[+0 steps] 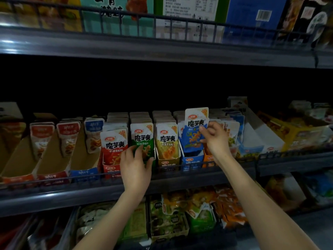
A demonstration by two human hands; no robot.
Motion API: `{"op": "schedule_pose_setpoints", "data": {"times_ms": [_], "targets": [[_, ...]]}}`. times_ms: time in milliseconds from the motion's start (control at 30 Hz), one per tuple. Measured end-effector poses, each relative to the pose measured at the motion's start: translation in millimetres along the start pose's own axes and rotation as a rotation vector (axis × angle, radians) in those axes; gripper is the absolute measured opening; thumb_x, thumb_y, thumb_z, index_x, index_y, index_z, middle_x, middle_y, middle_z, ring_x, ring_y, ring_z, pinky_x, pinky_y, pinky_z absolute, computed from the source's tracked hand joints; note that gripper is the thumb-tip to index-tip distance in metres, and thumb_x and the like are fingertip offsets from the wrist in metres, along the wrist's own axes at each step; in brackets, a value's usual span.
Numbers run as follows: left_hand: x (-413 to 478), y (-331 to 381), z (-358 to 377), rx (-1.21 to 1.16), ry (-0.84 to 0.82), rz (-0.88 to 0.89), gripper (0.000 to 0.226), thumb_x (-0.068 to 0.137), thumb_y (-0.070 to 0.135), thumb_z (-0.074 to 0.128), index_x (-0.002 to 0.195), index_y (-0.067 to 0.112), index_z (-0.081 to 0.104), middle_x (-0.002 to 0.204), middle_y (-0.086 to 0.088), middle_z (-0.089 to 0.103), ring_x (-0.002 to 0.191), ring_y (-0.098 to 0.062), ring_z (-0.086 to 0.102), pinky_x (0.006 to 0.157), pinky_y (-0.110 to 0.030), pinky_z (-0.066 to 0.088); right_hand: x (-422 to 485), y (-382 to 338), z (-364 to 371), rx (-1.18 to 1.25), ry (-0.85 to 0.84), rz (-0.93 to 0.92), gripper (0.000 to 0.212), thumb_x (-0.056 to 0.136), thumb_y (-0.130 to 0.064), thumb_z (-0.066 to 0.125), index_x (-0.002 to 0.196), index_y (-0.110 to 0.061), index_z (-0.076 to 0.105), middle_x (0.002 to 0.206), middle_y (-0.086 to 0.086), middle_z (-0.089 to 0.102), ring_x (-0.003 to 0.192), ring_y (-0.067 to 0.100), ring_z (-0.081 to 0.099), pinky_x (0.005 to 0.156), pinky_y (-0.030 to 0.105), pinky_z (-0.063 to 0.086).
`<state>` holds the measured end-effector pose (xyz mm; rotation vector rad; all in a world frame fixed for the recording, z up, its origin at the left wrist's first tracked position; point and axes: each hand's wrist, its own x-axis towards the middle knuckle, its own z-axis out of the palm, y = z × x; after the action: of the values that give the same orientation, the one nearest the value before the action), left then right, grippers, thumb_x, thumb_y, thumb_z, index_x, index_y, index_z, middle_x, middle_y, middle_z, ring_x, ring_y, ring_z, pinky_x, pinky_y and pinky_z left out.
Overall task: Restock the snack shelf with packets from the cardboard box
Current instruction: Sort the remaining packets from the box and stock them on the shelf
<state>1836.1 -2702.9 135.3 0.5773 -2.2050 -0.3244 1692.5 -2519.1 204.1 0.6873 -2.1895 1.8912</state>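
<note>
Pinching blue packet (pixel 193 135) edge, right hand (pixel 214 138); left hand (pixel 136 165) gripping green packet (pixel 142 139); room above.

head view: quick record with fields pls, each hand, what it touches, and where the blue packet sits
left hand: fingers lie on the front of the green packet; grip unclear
right hand: pinches the blue packet
blue packet: upright, raised above its row in the blue display box
neighbours: red packet and yellow packet, standing in their rows
</note>
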Motion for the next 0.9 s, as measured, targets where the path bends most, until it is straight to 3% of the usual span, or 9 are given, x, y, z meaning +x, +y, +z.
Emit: {"op": "schedule_pose_setpoints", "data": {"times_ms": [100, 233, 300, 367, 433, 600, 733, 833, 900], "targets": [[-1, -1, 1, -0.01, -0.003, -0.006, 0.041, 0.072, 0.021, 0.082, 0.105, 0.0, 0.068, 0.108, -0.02, 0.064, 0.104, -0.04, 0.057, 0.086, -0.048, 0.05, -1, 1, 6, -0.024, 0.024, 0.026, 0.014, 0.095, -0.015, 0.055, 0.087, -0.005, 0.05, 0.08, 0.021, 0.06, 0.073, 0.02, 0.065, 0.06, 0.023, 0.055], [1, -2, 0, -0.021, 0.017, -0.007, 0.039, 0.07, 0.021, 0.084, 0.1, 0.0, 0.069, 0.104, -0.019, 0.064, 0.1, -0.04, 0.058, 0.083, -0.046, 0.051, -12, 16, 1, -0.11, -0.061, 0.115, 0.021, 0.094, -0.011, 0.056, 0.079, -0.015, 0.042, 0.061, 0.01, 0.043, 0.079, 0.044, 0.06, 0.073, 0.05, 0.055], [0, -3, 0, -0.024, 0.029, -0.002, 0.038, 0.07, 0.021, 0.084, 0.098, 0.0, 0.07, 0.103, -0.019, 0.064, 0.099, -0.039, 0.059, 0.081, -0.045, 0.051, -15, 20, -3, -0.034, -0.052, 0.165, 0.016, 0.091, -0.001, 0.057, 0.091, -0.016, 0.05, 0.066, -0.002, 0.05, 0.078, 0.033, 0.062, 0.075, 0.044, 0.056], [0, -3, 0, -0.024, 0.03, 0.001, 0.037, 0.07, 0.021, 0.084, 0.099, 0.001, 0.07, 0.103, -0.018, 0.064, 0.099, -0.039, 0.058, 0.081, -0.045, 0.051, -13, 20, -6, -0.021, -0.025, 0.193, 0.034, 0.087, 0.0, 0.063, 0.117, -0.012, 0.052, 0.09, 0.003, 0.064, 0.087, 0.023, 0.063, 0.075, 0.035, 0.055], [-1, -4, 1, -0.029, 0.026, -0.004, 0.037, 0.072, 0.022, 0.083, 0.1, 0.001, 0.07, 0.104, -0.018, 0.064, 0.099, -0.038, 0.058, 0.081, -0.044, 0.05, -8, 24, -6, -0.071, -0.02, 0.18, 0.051, 0.083, -0.006, 0.07, 0.128, -0.011, 0.047, 0.107, 0.01, 0.064, 0.094, 0.024, 0.063, 0.081, 0.039, 0.054], [0, -3, 2, -0.031, 0.035, -0.004, 0.037, 0.071, 0.022, 0.083, 0.099, 0.001, 0.07, 0.103, -0.018, 0.064, 0.099, -0.039, 0.058, 0.081, -0.045, 0.051, -3, 29, 3, -0.345, -0.12, 0.093, 0.03, 0.082, -0.02, 0.073, 0.108, -0.014, 0.06, 0.1, 0.004, 0.068, 0.091, 0.023, 0.064, 0.081, 0.049, 0.054], [-1, -5, 3, -0.022, 0.036, 0.004, 0.035, 0.073, 0.023, 0.082, 0.097, 0.001, 0.07, 0.103, -0.018, 0.064, 0.098, -0.038, 0.058, 0.08, -0.044, 0.051, -1, 25, 5, -0.345, -0.006, -0.004, 0.027, 0.085, -0.019, 0.07, 0.108, -0.013, 0.059, 0.1, -0.001, 0.066, 0.092, 0.018, 0.062, 0.077, 0.039, 0.052], [-2, -6, 3, -0.021, 0.039, 0.016, 0.033, 0.074, 0.023, 0.081, 0.097, 0.001, 0.071, 0.103, -0.018, 0.064, 0.099, -0.038, 0.058, 0.08, -0.044, 0.051, -1, 23, 12, -0.428, -0.031, -0.013, 0.021, 0.086, -0.018, 0.069, 0.095, -0.02, 0.05, 0.08, -0.017, 0.049, 0.074, 0.005, 0.049, 0.066, 0.023, 0.036], [-3, -6, 3, -0.021, 0.038, 0.015, 0.033, 0.075, 0.023, 0.08, 0.097, 0.001, 0.071, 0.103, -0.017, 0.064, 0.099, -0.037, 0.058, 0.081, -0.044, 0.051, -2, 25, 14, -0.466, -0.042, -0.032, 0.02, 0.085, -0.017, 0.07, 0.094, -0.019, 0.051, 0.076, -0.018, 0.045, 0.069, 0.001, 0.044, 0.065, 0.02, 0.033]]}}
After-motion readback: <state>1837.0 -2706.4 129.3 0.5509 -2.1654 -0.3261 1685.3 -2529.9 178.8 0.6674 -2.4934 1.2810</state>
